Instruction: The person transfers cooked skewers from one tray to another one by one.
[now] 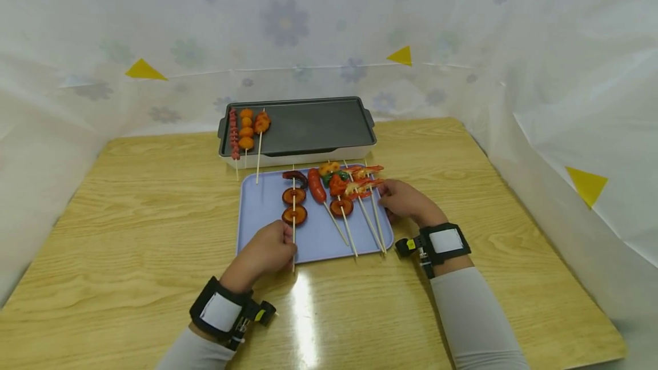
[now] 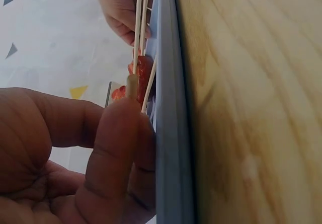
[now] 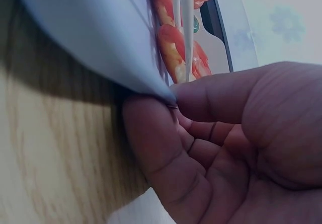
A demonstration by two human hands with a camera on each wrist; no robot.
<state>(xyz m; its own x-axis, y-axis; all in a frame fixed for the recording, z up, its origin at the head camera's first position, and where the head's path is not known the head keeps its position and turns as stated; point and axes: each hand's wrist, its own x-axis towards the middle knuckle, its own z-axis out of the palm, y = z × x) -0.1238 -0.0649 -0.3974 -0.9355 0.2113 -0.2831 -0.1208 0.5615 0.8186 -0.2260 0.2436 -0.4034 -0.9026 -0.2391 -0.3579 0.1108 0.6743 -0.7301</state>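
Observation:
My left hand (image 1: 271, 247) pinches the stick of a skewer (image 1: 294, 215) over the front edge of a lavender tray (image 1: 263, 204). Two round brown slices and a dark curled piece are threaded on that skewer. In the left wrist view, the blunt stick end (image 2: 132, 86) pokes out above the thumb and finger. At the tray's right side my right hand (image 1: 405, 201) grips the rim (image 3: 168, 95) between thumb and finger. Close to it lie two shrimp skewers (image 1: 366, 190). A sausage skewer (image 1: 316, 186) and a mixed vegetable skewer (image 1: 341, 206) lie mid-tray.
Behind the tray stands a dark rectangular grill plate (image 1: 313, 124) on a light base. Three skewers lie at its left end: a thin red one (image 1: 233, 133), one of orange balls (image 1: 247, 130) and a browned one (image 1: 262, 122). A wooden table (image 1: 154, 216) carries everything.

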